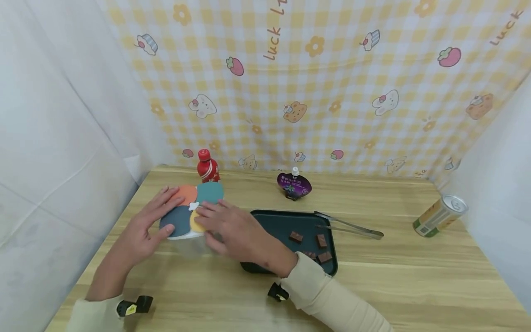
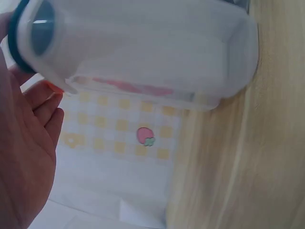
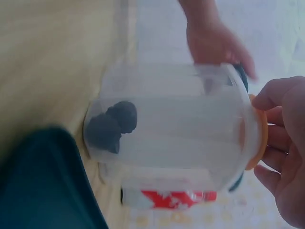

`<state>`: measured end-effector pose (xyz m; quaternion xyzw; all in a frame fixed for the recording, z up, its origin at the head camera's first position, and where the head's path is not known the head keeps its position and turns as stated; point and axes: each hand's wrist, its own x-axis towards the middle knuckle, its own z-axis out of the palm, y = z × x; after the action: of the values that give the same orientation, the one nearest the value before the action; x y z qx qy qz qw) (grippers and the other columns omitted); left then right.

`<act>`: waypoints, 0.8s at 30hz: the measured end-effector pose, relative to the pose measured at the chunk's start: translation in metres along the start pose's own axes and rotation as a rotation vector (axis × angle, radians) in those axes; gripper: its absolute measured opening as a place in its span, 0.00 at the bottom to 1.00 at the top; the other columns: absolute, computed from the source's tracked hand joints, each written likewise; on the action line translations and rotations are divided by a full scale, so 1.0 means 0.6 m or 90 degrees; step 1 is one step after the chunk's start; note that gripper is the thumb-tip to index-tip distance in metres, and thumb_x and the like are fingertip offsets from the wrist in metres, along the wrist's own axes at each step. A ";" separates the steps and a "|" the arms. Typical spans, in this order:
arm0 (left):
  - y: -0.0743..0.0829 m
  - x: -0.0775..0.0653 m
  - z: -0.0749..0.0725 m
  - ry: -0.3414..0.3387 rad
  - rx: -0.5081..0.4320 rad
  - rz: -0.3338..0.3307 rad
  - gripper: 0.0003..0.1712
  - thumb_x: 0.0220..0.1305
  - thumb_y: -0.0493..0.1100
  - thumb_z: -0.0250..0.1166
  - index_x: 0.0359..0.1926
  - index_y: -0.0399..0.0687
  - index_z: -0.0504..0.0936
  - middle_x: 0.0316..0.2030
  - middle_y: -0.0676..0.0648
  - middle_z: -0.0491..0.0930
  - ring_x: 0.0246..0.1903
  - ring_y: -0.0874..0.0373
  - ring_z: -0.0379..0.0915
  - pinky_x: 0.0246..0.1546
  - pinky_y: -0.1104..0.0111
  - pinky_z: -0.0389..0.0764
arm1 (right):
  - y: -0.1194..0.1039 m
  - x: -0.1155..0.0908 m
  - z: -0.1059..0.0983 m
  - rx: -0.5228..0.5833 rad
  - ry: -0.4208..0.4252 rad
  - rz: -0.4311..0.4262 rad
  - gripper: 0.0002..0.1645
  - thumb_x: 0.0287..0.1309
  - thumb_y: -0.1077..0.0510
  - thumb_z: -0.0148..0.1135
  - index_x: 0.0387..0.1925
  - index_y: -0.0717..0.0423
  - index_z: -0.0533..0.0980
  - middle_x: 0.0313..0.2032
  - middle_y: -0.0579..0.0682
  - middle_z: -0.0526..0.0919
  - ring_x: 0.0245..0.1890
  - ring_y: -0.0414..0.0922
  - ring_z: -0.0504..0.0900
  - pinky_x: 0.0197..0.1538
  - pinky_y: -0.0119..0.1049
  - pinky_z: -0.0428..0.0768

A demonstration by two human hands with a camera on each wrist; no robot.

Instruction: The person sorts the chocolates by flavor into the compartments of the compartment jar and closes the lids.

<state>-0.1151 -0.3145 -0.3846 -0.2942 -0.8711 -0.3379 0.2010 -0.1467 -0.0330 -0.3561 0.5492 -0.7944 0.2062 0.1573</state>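
Observation:
A clear plastic storage box (image 3: 186, 119) stands on the wooden table, with dark lumps (image 3: 107, 128) at its bottom. Its round white-rimmed lid (image 1: 210, 192) has orange, teal, dark blue and yellow flaps. My left hand (image 1: 141, 231) lies at the lid's left side, fingers stretched onto the orange flap and thumb at the near edge of the dark blue one. From the right, my right hand (image 1: 238, 230) presses its fingers on the yellow flap, thumb down by the rim. In the right wrist view these fingertips meet the yellow edge.
Behind the box stands a red bottle (image 1: 207, 168). A dark tray (image 1: 271, 226) with several brown chocolate-like pieces (image 1: 321, 240) lies right of it, under my right forearm. Metal tongs (image 1: 352, 227) lean over its rim. A purple pouch (image 1: 293, 185) stands behind; a can (image 1: 440, 216) is at far right.

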 end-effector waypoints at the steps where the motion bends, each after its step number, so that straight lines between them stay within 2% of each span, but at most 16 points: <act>1: 0.006 -0.002 -0.004 -0.004 0.035 0.004 0.33 0.67 0.40 0.67 0.72 0.46 0.74 0.75 0.40 0.64 0.77 0.44 0.50 0.74 0.70 0.52 | 0.006 -0.001 -0.004 0.004 -0.006 0.008 0.21 0.71 0.58 0.60 0.62 0.57 0.80 0.66 0.52 0.77 0.70 0.44 0.70 0.75 0.39 0.58; 3: 0.018 -0.005 -0.008 0.006 0.091 0.032 0.31 0.72 0.52 0.65 0.71 0.47 0.76 0.72 0.39 0.67 0.76 0.43 0.53 0.73 0.70 0.52 | 0.023 -0.003 -0.011 0.023 -0.019 0.026 0.21 0.72 0.60 0.59 0.63 0.57 0.79 0.67 0.51 0.77 0.71 0.45 0.70 0.75 0.38 0.58; 6: 0.036 -0.005 -0.009 0.067 0.126 0.108 0.34 0.73 0.64 0.60 0.62 0.42 0.83 0.63 0.37 0.77 0.68 0.48 0.67 0.71 0.73 0.58 | 0.054 -0.008 -0.019 0.078 -0.025 0.063 0.22 0.73 0.62 0.58 0.65 0.57 0.78 0.68 0.49 0.76 0.72 0.44 0.68 0.74 0.36 0.59; 9: 0.052 0.002 -0.004 0.136 0.115 0.175 0.34 0.72 0.65 0.61 0.48 0.36 0.88 0.49 0.37 0.85 0.55 0.51 0.78 0.67 0.72 0.67 | 0.084 -0.012 -0.021 0.145 -0.027 0.095 0.23 0.73 0.65 0.58 0.67 0.55 0.77 0.69 0.47 0.74 0.75 0.44 0.63 0.73 0.35 0.63; 11: 0.060 0.013 -0.001 0.159 0.105 0.202 0.31 0.71 0.63 0.63 0.42 0.36 0.89 0.43 0.39 0.87 0.48 0.50 0.80 0.64 0.73 0.70 | 0.099 -0.012 -0.022 0.172 -0.034 0.106 0.25 0.73 0.67 0.58 0.68 0.55 0.76 0.71 0.46 0.72 0.76 0.43 0.59 0.70 0.34 0.67; 14: 0.067 0.026 0.004 0.164 0.101 0.217 0.29 0.71 0.61 0.64 0.38 0.36 0.89 0.38 0.41 0.86 0.41 0.47 0.81 0.59 0.77 0.72 | 0.111 -0.011 -0.024 0.197 -0.056 0.094 0.27 0.72 0.68 0.57 0.70 0.57 0.73 0.73 0.48 0.69 0.77 0.43 0.56 0.69 0.34 0.69; 17: 0.068 0.034 0.008 0.155 0.100 0.218 0.29 0.71 0.61 0.63 0.37 0.37 0.88 0.37 0.43 0.84 0.37 0.48 0.78 0.56 0.80 0.71 | 0.114 -0.009 -0.025 0.211 -0.072 0.080 0.28 0.73 0.68 0.56 0.72 0.58 0.71 0.74 0.48 0.67 0.78 0.42 0.54 0.66 0.31 0.71; 18: 0.067 0.035 0.009 0.150 0.102 0.215 0.29 0.71 0.62 0.63 0.37 0.38 0.88 0.37 0.43 0.83 0.37 0.49 0.77 0.55 0.80 0.70 | 0.115 -0.010 -0.025 0.217 -0.073 0.077 0.29 0.72 0.69 0.56 0.72 0.58 0.71 0.74 0.48 0.67 0.78 0.42 0.53 0.63 0.29 0.73; 21: 0.065 0.037 0.011 0.135 0.113 0.207 0.30 0.70 0.64 0.63 0.41 0.39 0.88 0.39 0.44 0.82 0.40 0.49 0.76 0.56 0.80 0.68 | 0.116 -0.011 -0.022 0.238 -0.073 0.065 0.31 0.70 0.69 0.58 0.73 0.59 0.70 0.75 0.49 0.65 0.79 0.44 0.51 0.66 0.30 0.71; 24: 0.063 0.040 0.016 0.109 0.122 0.197 0.33 0.70 0.66 0.63 0.49 0.39 0.88 0.46 0.42 0.82 0.46 0.46 0.77 0.62 0.77 0.66 | 0.117 -0.018 -0.020 0.251 -0.078 0.043 0.35 0.67 0.67 0.63 0.74 0.60 0.67 0.77 0.50 0.62 0.80 0.46 0.47 0.74 0.36 0.61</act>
<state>-0.1097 -0.2760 -0.3601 -0.3741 -0.8237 -0.2420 0.3507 -0.2084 0.0037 -0.3620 0.5536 -0.7648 0.3295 -0.0089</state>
